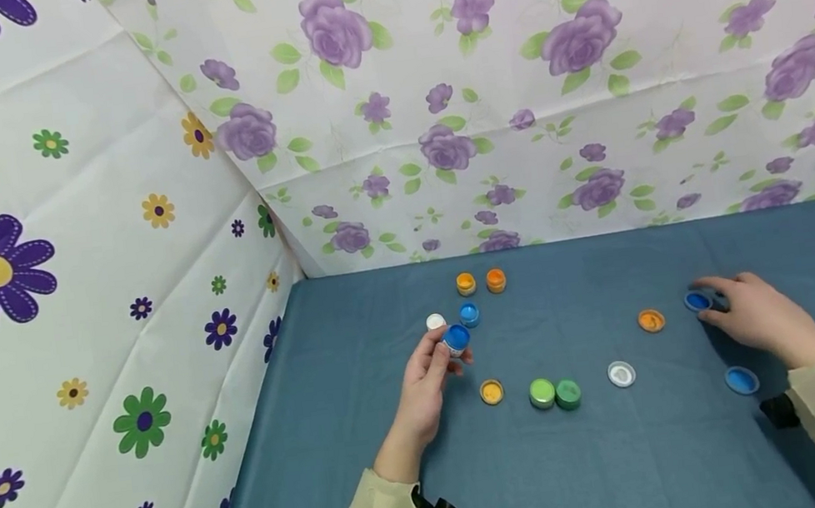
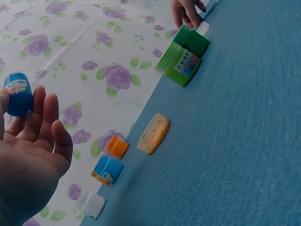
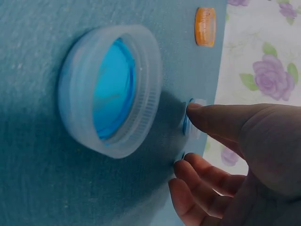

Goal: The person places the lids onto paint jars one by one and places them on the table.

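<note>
Left wrist only: legible print (image 2: 18, 86) on blue jar (image 2: 19, 101) | left hand (image 2: 34, 157) pinching it | head: right hand (image 1: 765, 318) at lid (image 1: 697, 301), grip unclear

The head view looks from above, forward and down over the table (image 1: 628, 463) to the floral cloth (image 1: 519, 40), far enough back to frame the left hand (image 1: 418, 387) and right hand (image 1: 765, 318); the left wrist view sits low and close beside its hand, tilted so the table edge slants, facing across toward the right hand and sharing the light green pot (image 2: 178, 66) with the head view; the right wrist view, rolled sideways, looms over a blue lid (image 3: 115, 92); though dim, it seems to share the orange lid (image 3: 205, 27) with the head view.
</note>
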Demonstrator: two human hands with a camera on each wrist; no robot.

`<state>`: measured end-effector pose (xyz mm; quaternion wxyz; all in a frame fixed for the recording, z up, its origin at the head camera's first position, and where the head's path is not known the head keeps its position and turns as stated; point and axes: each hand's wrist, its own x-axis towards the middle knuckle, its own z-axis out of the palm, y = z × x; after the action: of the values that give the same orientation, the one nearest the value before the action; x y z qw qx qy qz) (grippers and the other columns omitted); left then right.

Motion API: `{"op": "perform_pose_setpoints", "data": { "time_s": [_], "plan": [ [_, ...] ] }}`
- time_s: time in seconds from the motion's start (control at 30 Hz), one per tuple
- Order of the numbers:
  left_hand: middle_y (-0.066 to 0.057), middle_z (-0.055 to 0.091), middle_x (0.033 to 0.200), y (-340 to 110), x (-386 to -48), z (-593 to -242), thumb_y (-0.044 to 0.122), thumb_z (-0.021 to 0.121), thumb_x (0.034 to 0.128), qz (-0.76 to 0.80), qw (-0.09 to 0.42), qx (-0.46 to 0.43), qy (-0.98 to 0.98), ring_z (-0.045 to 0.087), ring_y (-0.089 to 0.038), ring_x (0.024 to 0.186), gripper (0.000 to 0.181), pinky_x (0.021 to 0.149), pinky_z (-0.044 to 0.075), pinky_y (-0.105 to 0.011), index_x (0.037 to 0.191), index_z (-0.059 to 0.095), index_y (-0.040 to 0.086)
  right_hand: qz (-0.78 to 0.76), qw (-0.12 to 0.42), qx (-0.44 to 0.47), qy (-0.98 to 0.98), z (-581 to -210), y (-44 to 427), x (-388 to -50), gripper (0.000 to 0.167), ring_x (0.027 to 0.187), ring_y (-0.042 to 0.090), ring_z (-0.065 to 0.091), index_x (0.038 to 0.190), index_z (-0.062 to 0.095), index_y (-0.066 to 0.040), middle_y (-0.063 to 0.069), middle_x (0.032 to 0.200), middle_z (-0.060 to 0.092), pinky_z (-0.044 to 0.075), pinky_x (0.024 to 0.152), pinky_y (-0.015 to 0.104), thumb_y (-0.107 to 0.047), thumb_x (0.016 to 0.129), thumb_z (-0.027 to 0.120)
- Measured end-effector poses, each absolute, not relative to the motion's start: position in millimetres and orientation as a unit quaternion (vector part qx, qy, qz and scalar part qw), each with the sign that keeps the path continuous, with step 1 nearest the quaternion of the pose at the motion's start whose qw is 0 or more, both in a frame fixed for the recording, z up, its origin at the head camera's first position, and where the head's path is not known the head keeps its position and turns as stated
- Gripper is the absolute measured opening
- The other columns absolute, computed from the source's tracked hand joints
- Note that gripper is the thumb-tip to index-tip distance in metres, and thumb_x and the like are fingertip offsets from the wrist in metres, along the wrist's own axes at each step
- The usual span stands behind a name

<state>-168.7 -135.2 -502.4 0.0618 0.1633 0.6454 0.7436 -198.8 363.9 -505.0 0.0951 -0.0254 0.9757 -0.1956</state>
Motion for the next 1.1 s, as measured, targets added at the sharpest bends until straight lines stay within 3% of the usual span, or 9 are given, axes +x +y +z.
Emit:
{"op": "perform_pose_setpoints", "data": {
  "time_s": [0.1, 0.3, 0.6, 0.7, 0.9, 1.1],
  "plan": [
    [-0.003, 0.067, 0.113, -134.7, -168.8, -502.1, 0.037, 0.041, 0.1183, 0.743, 0.069, 0.161, 0.646, 0.066, -0.021, 0.105, 0.050, 0.092, 0.050, -0.036, 0.148, 0.050, -0.002, -0.192, 0.086, -0.033, 0.977, -505.7, 364.7, -198.6, 0.058, 0.120, 0.064, 0.047, 0.151, 0.049, 0.007, 0.047, 0.135, 0.043, 0.045, 0.086, 0.076, -0.020, 0.103, 0.070],
    [-0.006, 0.065, 0.110, -132.8, -168.7, -503.3, 0.038, 0.035, 0.1192, 0.739, 0.071, 0.165, 0.650, 0.063, -0.036, 0.105, 0.050, 0.090, 0.049, -0.039, 0.146, 0.053, -0.001, -0.184, 0.088, -0.030, 0.979, -506.1, 364.1, -197.7, 0.066, 0.114, 0.061, 0.052, 0.152, 0.049, 0.006, 0.046, 0.132, 0.047, 0.048, 0.082, 0.074, -0.031, 0.103, 0.072],
    [-0.007, 0.063, 0.108, -129.8, -166.5, -503.1, 0.038, 0.035, 0.1191, 0.739, 0.074, 0.168, 0.648, 0.061, -0.040, 0.103, 0.052, 0.088, 0.049, -0.036, 0.144, 0.055, -0.003, -0.206, 0.073, -0.018, 0.976, -505.4, 366.0, -195.8, 0.055, 0.093, 0.045, 0.063, 0.133, 0.058, 0.014, 0.033, 0.111, 0.062, 0.053, 0.071, 0.060, -0.029, 0.101, 0.073],
    [-0.006, 0.064, 0.109, -128.2, -165.4, -502.5, 0.039, 0.037, 0.1187, 0.741, 0.077, 0.162, 0.648, 0.061, -0.036, 0.102, 0.052, 0.088, 0.050, -0.034, 0.144, 0.055, -0.003, -0.239, 0.067, 0.000, 0.969, -499.2, 358.1, -191.8, 0.060, 0.083, 0.037, 0.065, 0.140, 0.052, 0.013, 0.032, 0.110, 0.064, 0.053, 0.064, 0.052, -0.035, 0.105, 0.066],
    [-0.004, 0.065, 0.110, -123.0, -162.7, -501.8, 0.038, 0.043, 0.1178, 0.742, 0.090, 0.161, 0.645, 0.062, -0.030, 0.101, 0.052, 0.088, 0.051, -0.030, 0.149, 0.053, -0.002, -0.355, 0.032, -0.005, 0.934, -471.4, 297.1, -177.9, 0.064, 0.098, 0.037, 0.064, 0.156, 0.049, -0.004, 0.027, 0.128, 0.063, 0.051, 0.068, 0.044, -0.052, 0.114, 0.045],
    [0.000, 0.067, 0.108, -115.6, -158.9, -501.2, 0.033, 0.047, 0.1172, 0.747, 0.102, 0.163, 0.637, 0.062, -0.024, 0.098, 0.049, 0.088, 0.051, -0.032, 0.149, 0.049, -0.005, -0.488, 0.015, -0.055, 0.871, -442.0, 215.7, -161.8, 0.045, 0.112, 0.026, 0.061, 0.136, 0.058, -0.010, 0.010, 0.125, 0.066, 0.055, 0.082, 0.037, -0.044, 0.108, 0.065]
  ]
}}
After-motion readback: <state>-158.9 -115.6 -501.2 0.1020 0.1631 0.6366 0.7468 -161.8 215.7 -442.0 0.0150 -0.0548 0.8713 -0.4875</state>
